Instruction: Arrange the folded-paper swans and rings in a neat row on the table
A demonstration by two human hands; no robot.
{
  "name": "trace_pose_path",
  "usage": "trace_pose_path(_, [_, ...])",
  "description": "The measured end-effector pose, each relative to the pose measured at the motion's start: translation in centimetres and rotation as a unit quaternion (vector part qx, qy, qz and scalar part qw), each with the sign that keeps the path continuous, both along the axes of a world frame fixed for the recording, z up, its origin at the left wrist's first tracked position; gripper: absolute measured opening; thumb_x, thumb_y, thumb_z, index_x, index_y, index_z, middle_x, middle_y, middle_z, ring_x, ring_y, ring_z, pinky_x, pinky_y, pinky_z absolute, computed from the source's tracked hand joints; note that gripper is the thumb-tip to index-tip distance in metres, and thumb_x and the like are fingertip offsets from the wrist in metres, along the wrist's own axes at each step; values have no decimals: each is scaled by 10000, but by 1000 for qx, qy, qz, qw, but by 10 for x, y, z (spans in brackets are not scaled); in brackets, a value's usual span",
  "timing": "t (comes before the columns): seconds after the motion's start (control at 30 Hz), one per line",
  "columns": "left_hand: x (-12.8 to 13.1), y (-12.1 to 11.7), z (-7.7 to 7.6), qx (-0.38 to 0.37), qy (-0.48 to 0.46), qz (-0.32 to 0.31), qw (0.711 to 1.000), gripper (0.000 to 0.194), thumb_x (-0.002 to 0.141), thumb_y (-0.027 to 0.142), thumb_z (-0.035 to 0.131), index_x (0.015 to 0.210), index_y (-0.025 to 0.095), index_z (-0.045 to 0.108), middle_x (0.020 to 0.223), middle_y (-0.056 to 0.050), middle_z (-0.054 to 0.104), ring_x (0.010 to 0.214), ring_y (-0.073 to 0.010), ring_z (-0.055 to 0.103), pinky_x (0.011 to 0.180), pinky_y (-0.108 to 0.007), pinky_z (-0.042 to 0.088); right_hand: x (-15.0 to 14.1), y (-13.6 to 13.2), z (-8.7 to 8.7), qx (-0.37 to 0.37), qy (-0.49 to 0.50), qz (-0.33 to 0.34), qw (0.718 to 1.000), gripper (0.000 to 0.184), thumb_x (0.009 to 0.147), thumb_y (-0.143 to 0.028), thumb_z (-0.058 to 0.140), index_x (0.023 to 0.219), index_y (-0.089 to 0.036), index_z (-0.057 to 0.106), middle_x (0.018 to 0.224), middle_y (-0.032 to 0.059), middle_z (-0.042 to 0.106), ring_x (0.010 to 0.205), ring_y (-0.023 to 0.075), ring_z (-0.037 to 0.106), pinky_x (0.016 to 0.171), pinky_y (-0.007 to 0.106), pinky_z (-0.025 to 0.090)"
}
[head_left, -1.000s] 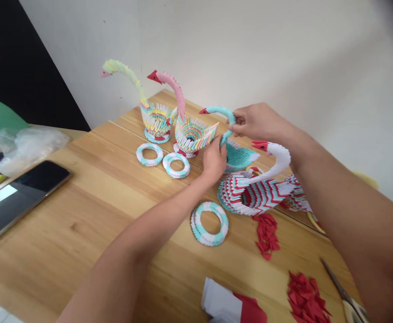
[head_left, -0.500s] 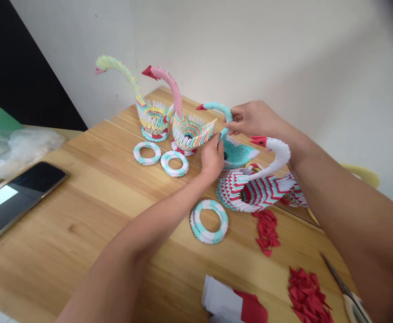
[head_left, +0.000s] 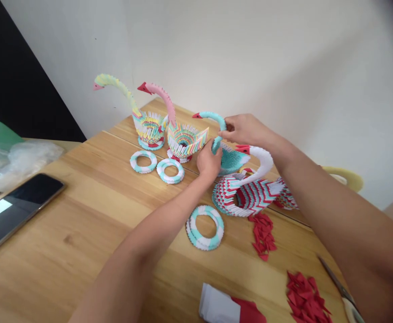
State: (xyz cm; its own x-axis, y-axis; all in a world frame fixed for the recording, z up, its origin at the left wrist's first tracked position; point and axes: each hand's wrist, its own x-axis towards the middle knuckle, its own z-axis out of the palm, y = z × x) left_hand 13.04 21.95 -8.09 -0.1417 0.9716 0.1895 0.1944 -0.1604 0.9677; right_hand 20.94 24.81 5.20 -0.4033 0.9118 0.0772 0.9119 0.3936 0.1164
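In the head view, my left grip [head_left: 209, 160] and right grip [head_left: 245, 128] are clamped on the neck [head_left: 219, 120] of the turquoise swan [head_left: 233, 160], beside the white-necked swan [head_left: 262, 159] on the surface [head_left: 95, 211]. Twisting could split that neck; my right forearm [head_left: 304, 175] could knock the white-necked swan.

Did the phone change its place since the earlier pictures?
No. Judged against the dark knot in the tabletop, the phone lies where it was; only the view shifted.

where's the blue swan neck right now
In the head view, the blue swan neck arches near the centre, just right of the pink-necked swan, held by the left hand low down and the right hand higher up.
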Motion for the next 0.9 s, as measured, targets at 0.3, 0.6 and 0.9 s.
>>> trace_pose_path(0.3, [5, 8, 4, -4, 11, 11, 1000, 278, 888, 220, 494, 1124, 213, 641, 1037, -87, 709, 946, -225, 651, 835, -318, 475, -2, -2, 5, -24, 3, -25, 999, 151, 782, -290, 559, 684, -187, 611, 568, 14, 601, 588, 157, 545, 554, 264, 324])
trace_pose_path(0.6, [5, 8, 3, 4, 10, 3, 1000, 288, 903, 207, 445, 1115, 214, 640, 1013, -68, 706, 965, -216, 635, 829, -316, 470, 2, 1, -2, -17, 8, -18, 1000, 173, 767, -288, 562, 668, -157, 617, 588, 14, 584, 551, 132, 492, 540, 268, 300])
trace_pose_path(0.9, [6, 9, 0, 22, 42, 11, 999, 285, 924, 231, 436, 1132, 221, 630, 1038, -57, 708, 955, -206, 638, 815, -285, 470, 8, 6, -9, -13, 18, -14, 1000, 185, 769, -328, 573, 665, -187, 634, 576, 42, 604, 573, 185, 533, 541, 295, 338])
